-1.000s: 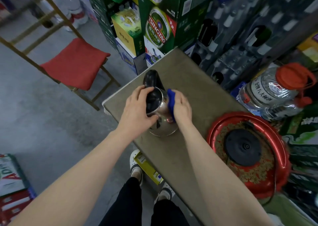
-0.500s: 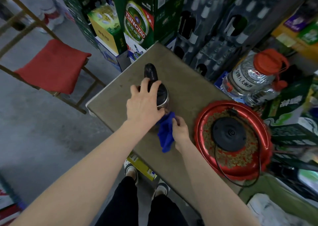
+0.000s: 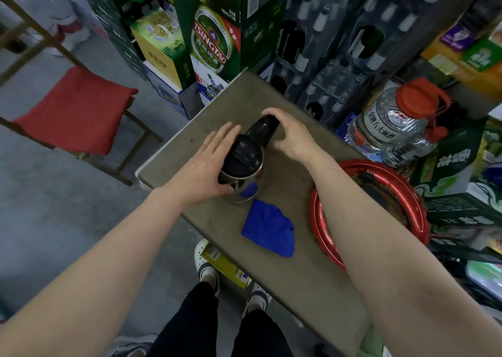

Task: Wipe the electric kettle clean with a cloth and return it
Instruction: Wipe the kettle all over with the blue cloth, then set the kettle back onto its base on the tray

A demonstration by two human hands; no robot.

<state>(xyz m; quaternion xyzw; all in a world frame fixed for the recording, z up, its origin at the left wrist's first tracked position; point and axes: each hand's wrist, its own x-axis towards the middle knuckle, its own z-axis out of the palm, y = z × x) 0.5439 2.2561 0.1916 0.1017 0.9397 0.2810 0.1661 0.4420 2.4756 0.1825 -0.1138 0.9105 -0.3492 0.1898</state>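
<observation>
Your right hand (image 3: 292, 136) is curling onto the kettle (image 3: 241, 166) handle, left hand (image 3: 209, 166) flat and released against its side — firm the grip before lifting toward the red tray (image 3: 323, 234).

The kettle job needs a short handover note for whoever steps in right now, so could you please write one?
Left hand: open, palm resting against the side of the kettle, which stands upright on the table.
Right hand: fingers curled over the black handle.
Blue cloth: lying loose on the table beside the kettle, in neither hand.
Kettle base: on the red tray, partly hidden by the right forearm.
Left: return the kettle to its base.
</observation>
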